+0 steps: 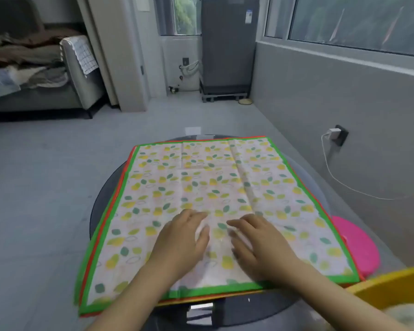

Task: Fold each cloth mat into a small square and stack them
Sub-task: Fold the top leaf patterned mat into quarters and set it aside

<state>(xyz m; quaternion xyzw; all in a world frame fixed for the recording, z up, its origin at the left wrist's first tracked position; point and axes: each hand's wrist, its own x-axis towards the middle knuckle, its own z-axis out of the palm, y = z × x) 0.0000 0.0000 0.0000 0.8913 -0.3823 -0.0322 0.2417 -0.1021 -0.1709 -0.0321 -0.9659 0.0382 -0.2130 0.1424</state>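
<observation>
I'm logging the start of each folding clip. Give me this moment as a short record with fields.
top mat: green-bordered leaf-print mat, spread flat, unfolded
beneath: red-edged mat, only its edge showing
support: round dark table
left hand: flat on the top mat
right hand: flat on the top mat
folded stack: none visible

A single wide-angle head camera looks forward and down from close above a round table point(101, 206), both hands point(184, 237) near the frame's bottom, with floor, a fridge point(227, 44) and a window wall beyond.
</observation>
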